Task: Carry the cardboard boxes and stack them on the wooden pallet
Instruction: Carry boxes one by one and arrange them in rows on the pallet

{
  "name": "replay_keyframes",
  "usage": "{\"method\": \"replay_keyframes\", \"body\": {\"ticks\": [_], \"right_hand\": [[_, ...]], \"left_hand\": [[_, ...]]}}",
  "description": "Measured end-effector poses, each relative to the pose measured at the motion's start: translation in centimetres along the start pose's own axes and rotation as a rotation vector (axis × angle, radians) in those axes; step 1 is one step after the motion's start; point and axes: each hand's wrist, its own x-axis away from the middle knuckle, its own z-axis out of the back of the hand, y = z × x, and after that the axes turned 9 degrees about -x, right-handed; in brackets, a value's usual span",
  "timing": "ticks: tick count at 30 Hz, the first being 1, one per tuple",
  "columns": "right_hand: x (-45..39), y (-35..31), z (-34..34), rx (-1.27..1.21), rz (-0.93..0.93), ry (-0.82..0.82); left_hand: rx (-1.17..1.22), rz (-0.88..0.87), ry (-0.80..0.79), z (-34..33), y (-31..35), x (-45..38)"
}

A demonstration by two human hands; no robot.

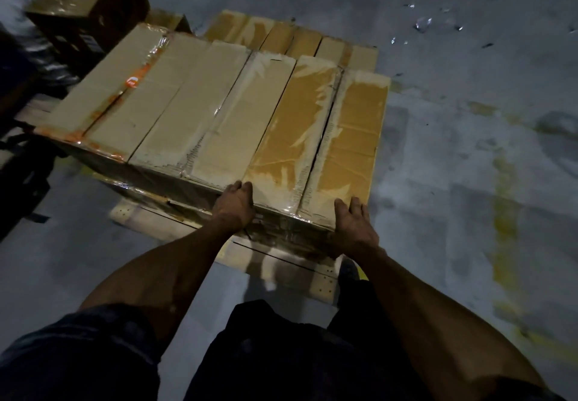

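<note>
Both hands rest on the near end of a row of long tan cardboard boxes [219, 113] wrapped in clear tape, stacked on the pale wooden pallet [322, 278]. The left hand [234, 205] curls its fingers over the top edge of a box near the row's middle; the right hand [355, 224] lies flatter, fingers spread, at the near right corner box. Lower boxes [291, 36] fill the pallet's far edge

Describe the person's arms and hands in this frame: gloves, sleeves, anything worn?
Both arms are bare from the upper arm down, with no gloves on the left hand or the right hand. No watch, ring or wristband shows on either. A dark blue short sleeve covers the left upper arm; a dark edge at the bottom right corner may be the other sleeve, but too little of it shows.
</note>
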Motion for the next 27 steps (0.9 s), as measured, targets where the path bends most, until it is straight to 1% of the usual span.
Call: {"method": "replay_keyframes", "body": {"ticks": [4,7,9,11,13,17,21,23,24,27], "right_hand": [[2.7,0.9,0.1,-0.193,0.02,0.037],[5.1,1.4,0.8,-0.326,0.015,0.073],[6.1,1.9,1.3,-0.371,0.062,0.114],[6.3,2.2,1.7,-0.379,0.121,0.173],[5.6,2.8,2.4,-0.367,0.155,0.174],[3.0,3.8,6.1,-0.412,0.095,0.092],[-0.7,7.4,10.6,-0.478,0.171,0.013],[-2.6,9.8,13.6,-0.472,0.161,-0.034],[-3.3,11.0,15.4,-0.458,0.152,-0.042],[-4.4,13.8,20.7,-0.439,0.176,0.018]], "left_hand": [[0.065,-0.013,0.026,0.3,1.6,3.1],[0.165,0.001,0.015,0.7,3.1,4.5],[0.234,-0.003,0.019,1.3,4.6,5.0],[0.285,0.028,0.035,2.1,6.4,5.2],[0.344,0.078,0.056,2.8,8.2,5.1],[0.422,0.163,0.108,3.3,12.0,3.7],[0.524,0.292,0.135,4.2,17.6,1.0],[0.568,0.342,0.153,5.1,21.6,-0.4],[0.582,0.363,0.157,5.8,23.8,-1.0],[0.582,0.371,0.186,7.9,29.6,-2.5]]}}
